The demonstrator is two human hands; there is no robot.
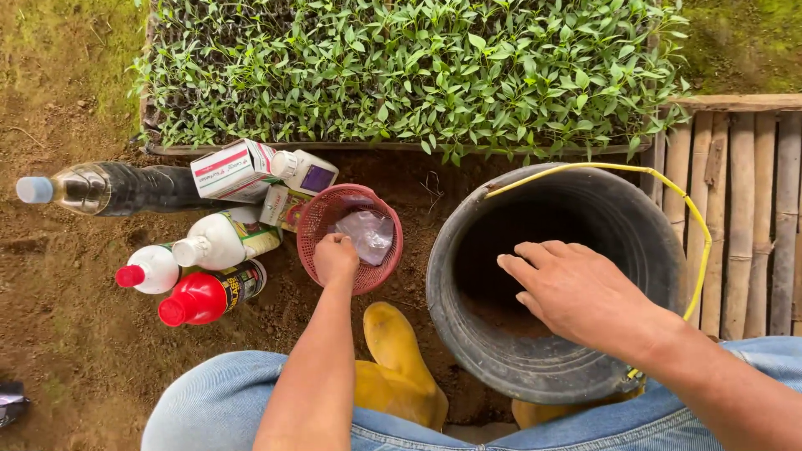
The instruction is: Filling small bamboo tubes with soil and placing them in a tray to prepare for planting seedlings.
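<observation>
Here your left hand [336,259] is curled into a loose fist on the near rim of the small red mesh basket [320,219], fingers tucked over the edge as if gripping it, though you cannot tell whether the rim itself is pinched between them. Just beyond your knuckles, inside the basket, lies a crumpled clear plastic bag [368,234]. To the left of that fist stand and lie the containers: a white bottle with a white cap [224,239] closest, a bottle with a red cap and dark label [209,294] just below it, a smaller white bottle with a red cap [150,270] further left, and a large dark bottle with a pale blue cap [117,189] lying on its side beyond. A white carton [230,168] and a white jar with a purple label [305,173] sit just past the basket's far-left rim. Your right hand [576,292] is spread flat and relaxed, fingers extended and holding nothing, hovering over the mouth of the black bucket [468,330] with the yellow handle [668,185]; dark soil shows at the bottom beneath your fingers. Beyond both hands stretches the seedling tray [418,75], and between your wrists sits a yellow rubber boot [397,351]
</observation>
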